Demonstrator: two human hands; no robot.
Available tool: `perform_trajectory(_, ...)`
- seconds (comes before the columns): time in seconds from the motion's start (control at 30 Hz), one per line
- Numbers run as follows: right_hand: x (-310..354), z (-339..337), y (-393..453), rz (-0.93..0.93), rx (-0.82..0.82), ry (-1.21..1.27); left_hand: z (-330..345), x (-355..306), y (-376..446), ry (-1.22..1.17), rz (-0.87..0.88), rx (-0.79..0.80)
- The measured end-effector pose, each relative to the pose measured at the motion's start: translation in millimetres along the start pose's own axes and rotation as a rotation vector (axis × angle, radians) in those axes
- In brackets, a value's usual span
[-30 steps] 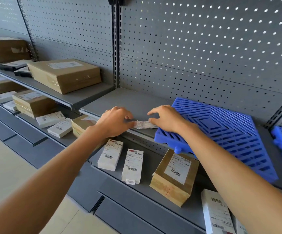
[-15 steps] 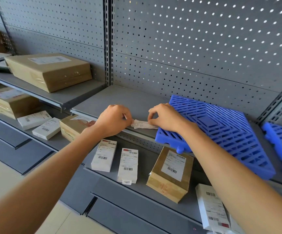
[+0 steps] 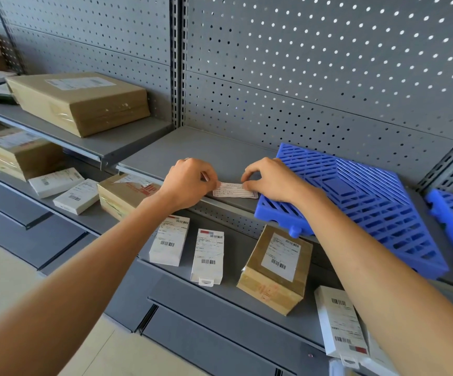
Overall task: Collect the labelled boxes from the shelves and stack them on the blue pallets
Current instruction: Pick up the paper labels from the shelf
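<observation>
Two hands pinch paper label (image 3: 235, 190) on shelf edge: left hand (image 3: 190, 183), right hand (image 3: 271, 180). Labelled boxes (image 3: 277, 270) lie below; blue pallet (image 3: 369, 202) empty. Risk: uneven pull tears label.

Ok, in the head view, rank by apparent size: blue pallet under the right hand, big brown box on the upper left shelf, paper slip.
1. Blue pallet
2. Big brown box, though it sits farther off, so true order is unsure
3. Paper slip, clearly smallest

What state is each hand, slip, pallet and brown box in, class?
left hand: pinching the slip's left end
right hand: pinching its right end
paper slip: flat on the shelf edge
blue pallet: bare, nothing stacked
brown box: sealed, label up
</observation>
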State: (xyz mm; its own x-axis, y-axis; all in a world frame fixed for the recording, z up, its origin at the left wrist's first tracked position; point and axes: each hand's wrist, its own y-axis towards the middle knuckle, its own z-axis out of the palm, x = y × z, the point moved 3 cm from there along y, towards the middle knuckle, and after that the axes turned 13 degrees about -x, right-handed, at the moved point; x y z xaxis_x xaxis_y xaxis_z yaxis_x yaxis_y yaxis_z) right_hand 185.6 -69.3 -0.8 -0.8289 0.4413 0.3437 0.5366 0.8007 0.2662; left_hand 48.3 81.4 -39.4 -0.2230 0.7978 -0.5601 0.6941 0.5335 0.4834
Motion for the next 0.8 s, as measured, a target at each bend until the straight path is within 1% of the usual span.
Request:
perform_trajectory(0.13,-1,1,0,0.013,-0.025,0.038,-5,-2,-1,-0.114,-0.04,-0.052)
perform_trajectory(0.27,1,-4,0,0.008,-0.101,0.08,-11,-2,1,-0.207,-0.093,-0.084)
perform_trajectory(0.43,2,-13,-3,0.003,-0.21,0.189,-18,-5,7,-0.256,-0.13,-0.11)
perform_trajectory(0.57,-1,-21,-9,0.048,-0.277,0.278,-24,-16,12,-0.266,-0.092,-0.113)
perform_trajectory(0.7,-8,-36,-25,0.147,-0.345,0.397,-21,-31,17,-0.309,-0.061,-0.087)
perform_trajectory(0.8,-16,-50,-42,0.201,-0.389,0.423,-14,-46,21,-0.36,-0.033,-0.056)
